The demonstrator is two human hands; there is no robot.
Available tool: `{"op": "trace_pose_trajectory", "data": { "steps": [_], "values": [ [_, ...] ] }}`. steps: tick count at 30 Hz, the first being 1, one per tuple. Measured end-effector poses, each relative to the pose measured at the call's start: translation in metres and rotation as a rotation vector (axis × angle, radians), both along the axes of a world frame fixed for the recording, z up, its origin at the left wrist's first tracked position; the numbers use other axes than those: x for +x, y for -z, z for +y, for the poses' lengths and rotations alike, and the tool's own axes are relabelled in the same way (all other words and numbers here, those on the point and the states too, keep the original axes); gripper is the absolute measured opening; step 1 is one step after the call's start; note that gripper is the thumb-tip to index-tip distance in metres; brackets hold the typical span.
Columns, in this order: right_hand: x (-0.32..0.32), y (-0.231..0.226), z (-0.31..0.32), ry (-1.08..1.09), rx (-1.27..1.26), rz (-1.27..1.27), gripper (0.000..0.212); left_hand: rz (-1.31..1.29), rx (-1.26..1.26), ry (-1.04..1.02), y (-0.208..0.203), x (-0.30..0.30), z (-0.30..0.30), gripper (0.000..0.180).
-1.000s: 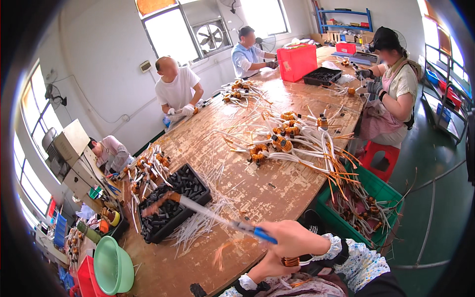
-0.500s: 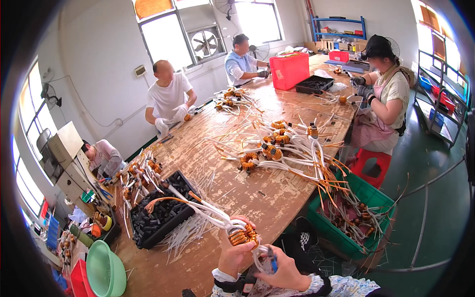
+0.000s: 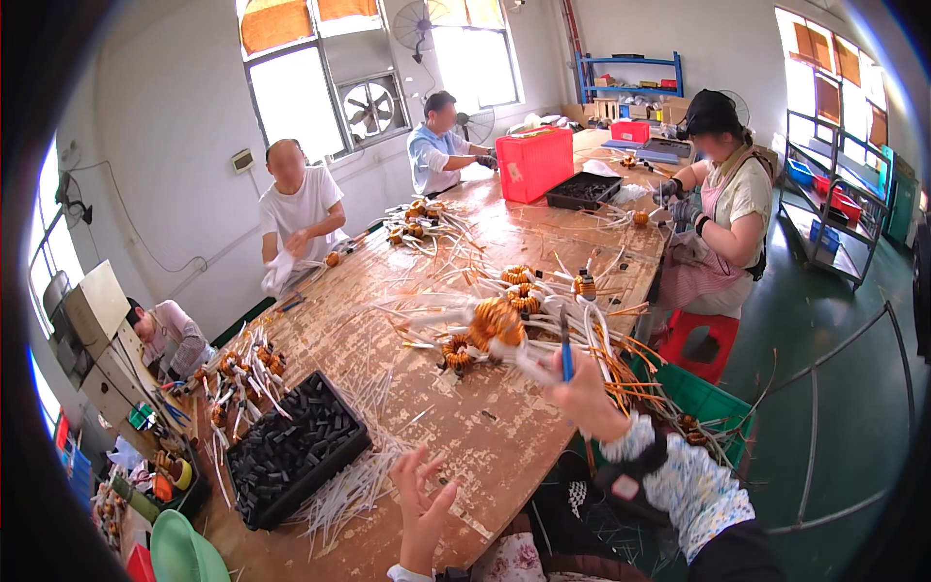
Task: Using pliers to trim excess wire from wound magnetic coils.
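Right grip [image 3: 586, 396] clasps a blue-handled tool [image 3: 566, 357]; left grip [image 3: 422, 509] loosely spread.

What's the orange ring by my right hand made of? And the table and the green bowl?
The ring looks like shiny coppery wire, probably metal: its turns show, though blurred. The table seems to be varnished wood or board: its shiny brown top is worn into pale patches. The green bowl is probably smooth plastic, judging by its even colour and soft sheen.

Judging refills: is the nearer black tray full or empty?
Not empty: black tubes cover the black tray wall to wall; whether full, unclear.
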State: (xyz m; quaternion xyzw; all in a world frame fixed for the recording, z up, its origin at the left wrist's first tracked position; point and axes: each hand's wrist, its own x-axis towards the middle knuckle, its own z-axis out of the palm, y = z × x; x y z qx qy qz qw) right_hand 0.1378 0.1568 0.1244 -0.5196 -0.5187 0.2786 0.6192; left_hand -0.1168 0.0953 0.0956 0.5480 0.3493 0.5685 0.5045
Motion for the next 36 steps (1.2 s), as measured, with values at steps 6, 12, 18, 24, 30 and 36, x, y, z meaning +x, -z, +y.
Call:
{"op": "trace_pose_trajectory", "data": {
  "steps": [6, 12, 18, 24, 30, 36],
  "values": [
    [0.088, 0.006, 0.13, -0.06, -0.202, -0.287, 0.035, -0.028, -0.236, 0.148, 0.057, -0.015, 0.013, 0.042],
    [0.094, 0.05, 0.16, 0.427, -0.237, -0.861, 0.058, 0.312, -0.159, 0.155, 0.055, -0.012, 0.002, 0.027],
    [0.061, 0.071, 0.086, 0.256, -0.006, -0.745, 0.087, 0.416, -0.098, 0.087, 0.057, -0.009, -0.005, 0.02],
    [0.058, 0.11, 0.053, 0.326, -0.018, -1.084, 0.098, 0.54, 0.042, 0.229, 0.064, 0.004, -0.004, 0.015],
    [0.101, 0.109, 0.1, 0.395, -0.15, -1.069, 0.068, 0.507, -0.027, 0.167, 0.07, 0.007, -0.006, 0.014],
    [0.145, 0.114, 0.148, 0.454, -0.061, -1.224, 0.061, 0.551, 0.075, 0.184, 0.069, 0.014, 0.004, 0.013]
  ]
}}
